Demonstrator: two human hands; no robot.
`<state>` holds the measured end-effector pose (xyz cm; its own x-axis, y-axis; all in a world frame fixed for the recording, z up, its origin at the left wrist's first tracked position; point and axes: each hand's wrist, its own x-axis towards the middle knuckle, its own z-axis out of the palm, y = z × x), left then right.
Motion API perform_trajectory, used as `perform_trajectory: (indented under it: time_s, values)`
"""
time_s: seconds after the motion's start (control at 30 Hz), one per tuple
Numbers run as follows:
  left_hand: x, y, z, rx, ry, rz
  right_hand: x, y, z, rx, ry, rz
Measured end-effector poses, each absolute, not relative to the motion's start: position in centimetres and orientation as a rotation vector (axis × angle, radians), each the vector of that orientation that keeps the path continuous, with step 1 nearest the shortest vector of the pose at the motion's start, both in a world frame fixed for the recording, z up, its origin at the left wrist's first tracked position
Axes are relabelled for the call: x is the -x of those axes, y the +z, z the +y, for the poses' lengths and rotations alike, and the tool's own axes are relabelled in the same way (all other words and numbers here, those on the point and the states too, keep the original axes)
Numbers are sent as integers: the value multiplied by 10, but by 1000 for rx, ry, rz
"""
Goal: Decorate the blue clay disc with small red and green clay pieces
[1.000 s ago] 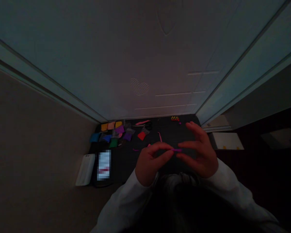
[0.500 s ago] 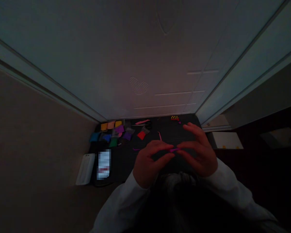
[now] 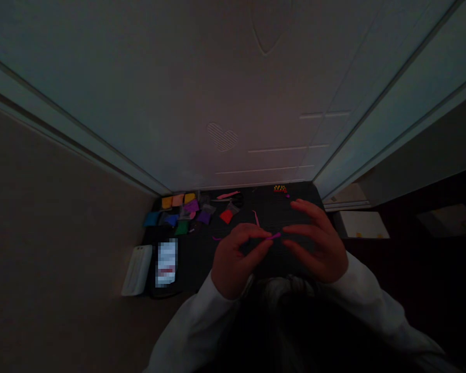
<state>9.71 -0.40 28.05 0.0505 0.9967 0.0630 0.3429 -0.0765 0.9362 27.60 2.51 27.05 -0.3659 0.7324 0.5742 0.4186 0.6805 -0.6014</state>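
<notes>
My left hand (image 3: 238, 256) pinches a thin purple strip (image 3: 274, 236), which looks like soft modelling clay, between thumb and fingertips. Its free end points right, toward my right hand (image 3: 320, 246). That hand is open, thumb and fingers apart, just off the strip's end. Beyond my left hand lies a pink tool with a bent tip (image 3: 256, 218), its lower part hidden. Another purple strand (image 3: 216, 238) shows on the dark table left of the same hand.
Several coloured packets (image 3: 205, 216) spread across the back left, with a red packet (image 3: 226, 216) beside them. Scissors (image 3: 236, 198) lie near the wall. A small red piece with yellow dots (image 3: 280, 188) sits at the back. A lit phone (image 3: 166, 263) and a white case (image 3: 137, 270) are at left.
Half a second ago, the fingers of both hands were on the purple strip. The right fingers have since let go and spread, and the strip stays in my left hand.
</notes>
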Motion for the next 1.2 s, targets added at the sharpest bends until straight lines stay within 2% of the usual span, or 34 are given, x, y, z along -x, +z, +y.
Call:
perform_trajectory:
  time_s: [0.63, 1.2]
  values:
    - [-96, 281, -2, -1526, 890, 1503, -276, 272, 23, 918, 534, -2031]
    - [-99, 281, -2, -1591, 944, 1436, -270, 272, 28, 798, 529, -2127]
